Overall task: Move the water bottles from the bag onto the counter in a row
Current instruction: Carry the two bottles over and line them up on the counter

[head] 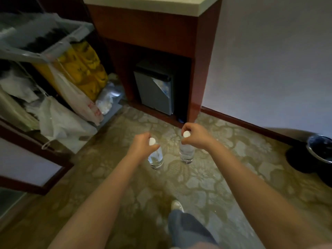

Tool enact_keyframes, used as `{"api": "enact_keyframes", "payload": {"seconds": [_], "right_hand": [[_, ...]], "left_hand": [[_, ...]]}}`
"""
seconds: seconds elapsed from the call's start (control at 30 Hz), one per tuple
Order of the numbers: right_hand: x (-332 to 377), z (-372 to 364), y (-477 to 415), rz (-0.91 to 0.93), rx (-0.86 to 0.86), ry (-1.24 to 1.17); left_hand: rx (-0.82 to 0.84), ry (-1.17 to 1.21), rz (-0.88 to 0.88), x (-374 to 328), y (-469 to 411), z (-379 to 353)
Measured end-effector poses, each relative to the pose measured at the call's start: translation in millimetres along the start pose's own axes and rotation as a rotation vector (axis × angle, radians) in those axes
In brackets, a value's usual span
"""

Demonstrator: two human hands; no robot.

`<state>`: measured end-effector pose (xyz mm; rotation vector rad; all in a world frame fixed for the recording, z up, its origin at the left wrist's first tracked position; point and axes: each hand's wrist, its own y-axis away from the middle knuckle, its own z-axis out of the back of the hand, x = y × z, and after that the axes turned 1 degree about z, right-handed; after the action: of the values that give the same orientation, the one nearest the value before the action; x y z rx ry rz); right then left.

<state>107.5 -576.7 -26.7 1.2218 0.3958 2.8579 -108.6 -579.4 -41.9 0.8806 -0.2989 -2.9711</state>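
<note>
I hold two clear water bottles with white caps out in front of me above the patterned carpet. My left hand (142, 144) grips the neck of the left bottle (156, 158), which hangs tilted. My right hand (195, 136) grips the neck of the right bottle (186, 152), which hangs nearly upright. The counter (152, 4) with a pale top stands ahead on a red-brown wooden cabinet. A clear plastic bag (109, 97) with more bottles sits at the foot of the cart on the left.
A housekeeping cart (45, 44) with a yellow sack (84, 69) and white bags fills the left. A small grey fridge (154, 90) sits inside the cabinet. A black bin (319, 150) stands at the right wall. My foot (177, 205) shows below.
</note>
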Motion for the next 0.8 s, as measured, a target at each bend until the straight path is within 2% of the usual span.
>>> {"api": "enact_keyframes", "payload": {"seconds": [0.13, 0.37, 0.57, 0.8], "right_hand": [[39.7, 4.6, -89.7, 0.041, -0.029, -0.007], [109.1, 9.5, -204.3, 0.071, -0.065, -0.023], [159.3, -11.0, -297.0, 0.046, -0.071, 0.005], [235.8, -10.7, -386.1, -0.005, -0.189, -0.064]], "left_hand": [[-0.046, -0.065, -0.008, 8.6, -84.6, 47.5], [-0.147, 0.016, 0.017, 31.9, -191.8, 117.3], [-0.122, 0.033, -0.043, 75.7, -292.1, 164.0], [-0.088, 0.104, -0.167, 105.0, -411.2, 233.0]]}}
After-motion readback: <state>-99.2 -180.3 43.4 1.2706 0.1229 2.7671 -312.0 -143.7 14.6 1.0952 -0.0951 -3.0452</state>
